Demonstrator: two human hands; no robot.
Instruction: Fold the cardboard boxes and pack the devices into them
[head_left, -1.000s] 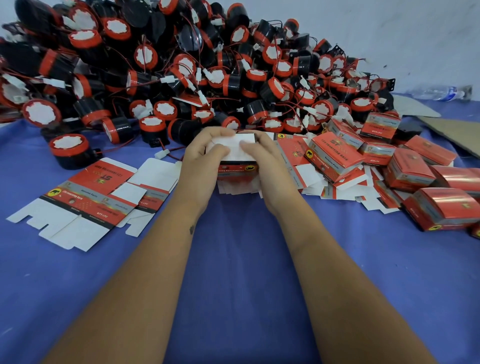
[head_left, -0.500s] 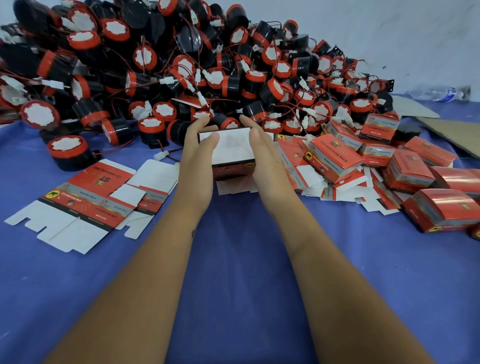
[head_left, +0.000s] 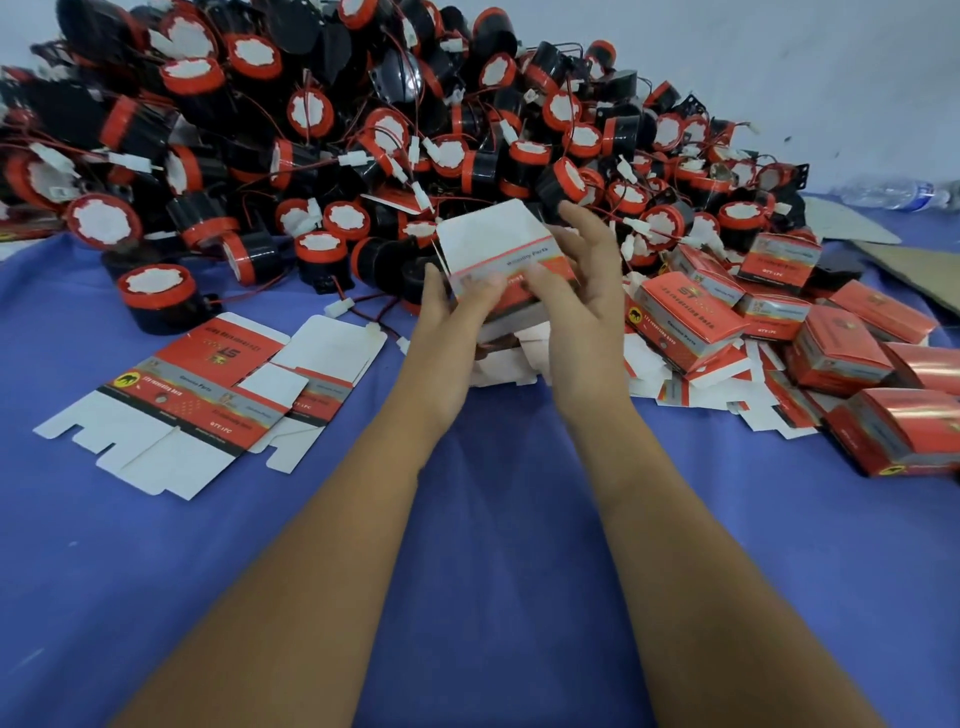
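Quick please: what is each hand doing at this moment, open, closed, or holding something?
Left hand: closed on the cardboard box, gripping its lower left side.
Right hand: holding the same box, thumb on its front, fingers spread behind.

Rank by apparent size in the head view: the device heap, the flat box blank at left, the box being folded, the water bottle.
1. Device heap
2. Flat box blank
3. Box being folded
4. Water bottle, though it lies farthest back, so nearness skews this.
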